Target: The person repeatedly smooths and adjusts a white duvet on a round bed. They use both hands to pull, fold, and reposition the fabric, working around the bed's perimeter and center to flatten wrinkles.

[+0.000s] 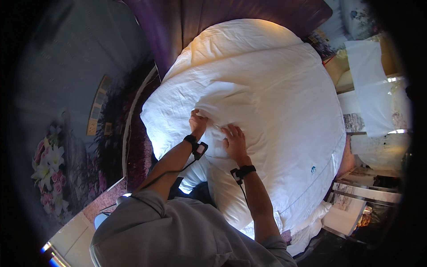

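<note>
A white duvet point(283, 100) covers a bed before me, with wrinkles gathered around both hands. My left hand point(198, 122) has its fingers curled and pinches a fold of the duvet left of the middle. Lower and to the right, my right hand point(235, 142) lies palm down on the fabric, its fingers slightly bent and apart. Each wrist wears a black strap with a small cabled device. A part of the duvet hangs down over the near side, by my legs. A small blue-green mark shows near its right edge.
A purple padded headboard point(240, 11) rises at the far end. On the left is a wall with a floral mural point(53, 167) and switch plates point(98, 103). A white cloth point(370, 86) hangs over furniture at the right. White bedding point(308, 230) bunches at the lower right.
</note>
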{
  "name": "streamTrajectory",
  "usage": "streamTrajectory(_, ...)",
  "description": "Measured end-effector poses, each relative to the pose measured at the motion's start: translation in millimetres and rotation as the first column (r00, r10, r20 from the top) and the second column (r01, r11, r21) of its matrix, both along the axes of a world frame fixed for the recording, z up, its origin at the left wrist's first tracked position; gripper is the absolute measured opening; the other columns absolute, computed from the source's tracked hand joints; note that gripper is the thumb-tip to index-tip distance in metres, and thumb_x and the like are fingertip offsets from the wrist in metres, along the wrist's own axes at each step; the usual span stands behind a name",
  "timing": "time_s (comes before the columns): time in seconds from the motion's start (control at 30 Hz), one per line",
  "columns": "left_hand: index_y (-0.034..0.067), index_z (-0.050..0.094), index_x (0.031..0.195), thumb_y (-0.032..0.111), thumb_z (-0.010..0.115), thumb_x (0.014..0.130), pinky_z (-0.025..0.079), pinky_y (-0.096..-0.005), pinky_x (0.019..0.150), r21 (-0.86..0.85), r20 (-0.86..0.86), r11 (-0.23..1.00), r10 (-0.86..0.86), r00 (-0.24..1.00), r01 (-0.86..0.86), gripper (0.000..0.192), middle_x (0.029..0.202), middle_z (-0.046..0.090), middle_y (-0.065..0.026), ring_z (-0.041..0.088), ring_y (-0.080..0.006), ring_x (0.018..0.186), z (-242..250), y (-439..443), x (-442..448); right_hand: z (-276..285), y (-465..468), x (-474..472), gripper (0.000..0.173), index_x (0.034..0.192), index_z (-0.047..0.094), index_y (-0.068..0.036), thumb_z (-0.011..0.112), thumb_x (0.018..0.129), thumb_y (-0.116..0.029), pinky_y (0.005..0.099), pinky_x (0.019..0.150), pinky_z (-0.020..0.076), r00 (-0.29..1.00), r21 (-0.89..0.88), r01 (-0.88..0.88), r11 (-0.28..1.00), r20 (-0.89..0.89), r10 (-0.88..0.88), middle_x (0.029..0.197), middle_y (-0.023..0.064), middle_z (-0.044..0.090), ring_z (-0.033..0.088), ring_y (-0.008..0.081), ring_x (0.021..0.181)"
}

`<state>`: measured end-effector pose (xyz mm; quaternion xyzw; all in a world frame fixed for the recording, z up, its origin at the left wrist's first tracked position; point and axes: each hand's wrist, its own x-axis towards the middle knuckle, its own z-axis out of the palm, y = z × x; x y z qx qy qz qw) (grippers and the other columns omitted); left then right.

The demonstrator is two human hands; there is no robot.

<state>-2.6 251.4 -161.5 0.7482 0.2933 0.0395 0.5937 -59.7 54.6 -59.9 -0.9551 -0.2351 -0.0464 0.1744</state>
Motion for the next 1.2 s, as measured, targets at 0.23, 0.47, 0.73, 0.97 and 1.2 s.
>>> streamTrajectory(0.23,0.006,0.061,0.141,0.011,0.063,0.09,0.056,-0.0486,0.077,0.076,-0.02,0.972,-0.223,0.975,0.223,0.051,0.09,0.075,-0.0202,0.074,-0.0379,0.085,-4.0,0.5,-8.2,-10.8,0.4,0.6,0.051,0.132,0.067,-0.018,0.07,0.081,-0.012,0.0539,0.107,0.0459,0.999,0.017,0.015,1.0,0.048,-0.015,0.142,0.012,0.059,0.054,0.0393,0.132)
streamTrajectory(0.47,0.005,0.057,0.143,0.012,0.066,0.084,0.056,-0.0491,0.076,0.126,-0.016,0.841,-0.528,0.849,0.526,0.06,0.091,0.074,-0.0225,0.073,-0.0385,0.083,1.5,9.9,-24.7,-15.3,-2.2,-0.3,0.05,0.131,0.069,-0.018,0.07,0.081,-0.012,0.0534,0.108,0.0446,0.999,0.026,0.011,1.0,0.039,-0.012,0.142,0.0125,0.06,0.054,0.0381,0.132)
streamTrajectory(0.73,0.007,0.059,0.14,0.015,0.06,0.086,0.058,-0.0526,0.088,-0.164,-0.267,0.801,-0.598,0.756,0.576,0.055,0.109,0.074,-0.0298,0.073,-0.0464,0.104,60.4,21.2,-14.6,-13.2,-7.4,-1.5,0.034,0.116,0.076,-0.016,0.072,0.083,-0.011,0.0529,0.103,0.0475,0.999,0.093,0.004,0.996,0.05,-0.009,0.125,0.0105,0.067,0.059,0.0354,0.123)
streamTrajectory(0.97,0.004,0.07,0.105,0.012,0.064,0.087,0.054,-0.0566,0.09,0.498,-0.196,0.56,-0.67,0.715,0.662,0.021,0.102,0.073,-0.0224,0.07,-0.0452,0.101,58.0,7.3,-23.8,-13.4,-12.9,0.1,0.01,0.093,0.08,-0.013,0.074,0.084,-0.011,0.0455,0.084,0.0536,0.998,0.283,0.023,0.959,0.045,-0.038,0.087,0.0074,0.072,0.066,0.0321,0.089)
streamTrajectory(1.2,0.005,0.066,0.104,0.013,0.07,0.093,0.052,-0.0567,0.082,0.459,-0.167,0.554,-0.714,0.68,0.695,0.015,0.111,0.066,-0.0212,0.065,-0.0456,0.101,49.8,-12.7,-30.9,-6.6,-24.5,-13.9,0.008,0.09,0.079,-0.013,0.077,0.082,-0.013,0.0445,0.086,0.0531,0.991,0.184,0.124,0.975,-0.077,-0.112,0.084,0.0067,0.071,0.066,0.0309,0.089)
